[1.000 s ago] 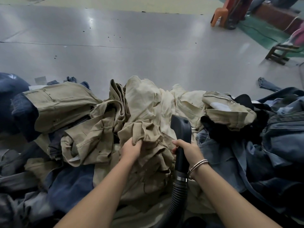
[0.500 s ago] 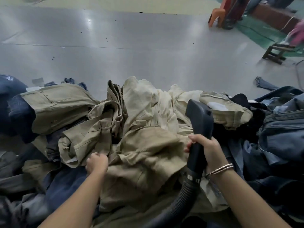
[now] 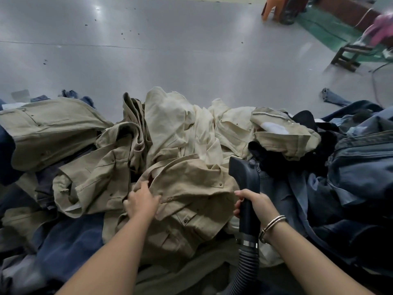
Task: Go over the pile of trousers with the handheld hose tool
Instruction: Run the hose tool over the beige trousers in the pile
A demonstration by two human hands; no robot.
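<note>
A pile of trousers lies in front of me, khaki and cream pairs in the middle and dark denim at both sides. The top khaki pair is spread flat. My left hand rests on its left part near the waistband, fingers laid over the cloth. My right hand grips the black handle of the hose tool, whose wide head points up and away, just right of the khaki pair. The ribbed black hose runs down from the handle toward me. Two bangles sit on my right wrist.
Blue jeans are heaped at the right and dark blue cloth at the lower left. Beyond the pile is bare grey floor. An orange stool, a wooden stool and a person in pink are at the far right.
My left hand let go of the bunched cloth at the left and moved right onto the top khaki pair. My right hand brought the tool back left and lower.
</note>
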